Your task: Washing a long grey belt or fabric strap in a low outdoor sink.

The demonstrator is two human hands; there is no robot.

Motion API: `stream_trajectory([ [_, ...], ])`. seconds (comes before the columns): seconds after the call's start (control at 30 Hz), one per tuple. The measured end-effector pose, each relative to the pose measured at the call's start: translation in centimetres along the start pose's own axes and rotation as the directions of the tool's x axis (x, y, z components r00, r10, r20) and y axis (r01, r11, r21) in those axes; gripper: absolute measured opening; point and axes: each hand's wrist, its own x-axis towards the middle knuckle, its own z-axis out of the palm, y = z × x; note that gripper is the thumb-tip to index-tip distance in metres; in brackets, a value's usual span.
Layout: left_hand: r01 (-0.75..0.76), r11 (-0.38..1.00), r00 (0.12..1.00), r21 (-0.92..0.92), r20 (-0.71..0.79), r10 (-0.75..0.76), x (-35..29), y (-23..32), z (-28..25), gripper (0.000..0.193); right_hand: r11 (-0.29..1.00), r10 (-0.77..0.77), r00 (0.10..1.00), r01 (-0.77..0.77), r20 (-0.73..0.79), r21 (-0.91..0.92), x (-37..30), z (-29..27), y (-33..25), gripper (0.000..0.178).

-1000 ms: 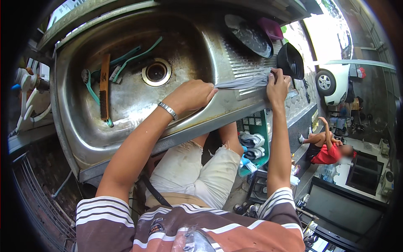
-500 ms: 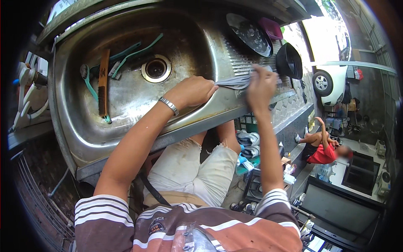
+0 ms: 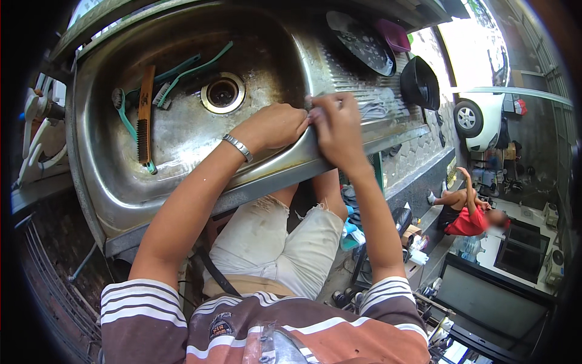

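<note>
My left hand (image 3: 274,125) is closed in a fist at the sink's right inner edge, with the end of some shoelaces in it. Right against it, my right hand (image 3: 339,128) has its fingers curled around the same pale grey laces, near the left fingertips. From behind the right hand the shoelaces (image 3: 373,110) spread loosely over the ribbed drainboard (image 3: 345,79). What lies between the two hands is mostly hidden by the fingers.
In the steel sink (image 3: 182,136) lie a wooden-handled brush (image 3: 145,115), a green brush (image 3: 125,115) and another green brush (image 3: 194,73), near the drain (image 3: 222,93). A dark round pan (image 3: 362,45), a black bowl (image 3: 419,84) and a pink container (image 3: 393,35) stand rightward. A person in red (image 3: 470,219) sits far right.
My right hand has moved left along the shoelaces, from over the drainboard to my left hand. The laces, stretched out before, now lie loose behind it. My left hand stays nearly in place.
</note>
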Motion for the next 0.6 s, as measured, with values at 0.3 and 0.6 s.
stream_trajectory([
  [0.3, -0.043, 0.999, 0.999, 0.027, 0.004, 0.043, 0.2, -0.2, -0.3, 0.042, 0.865, 0.284, 0.914, -0.375, -0.29, -0.334, 0.8, -2.8, 9.9, 0.023],
  [0.6, -0.03, 0.999, 0.999, -0.012, 0.03, 0.031, 0.9, 0.9, -0.8, 0.043, 0.842, 0.355, 0.901, -0.425, -0.249, -0.334, -1.7, -3.3, 12.8, 0.019],
])
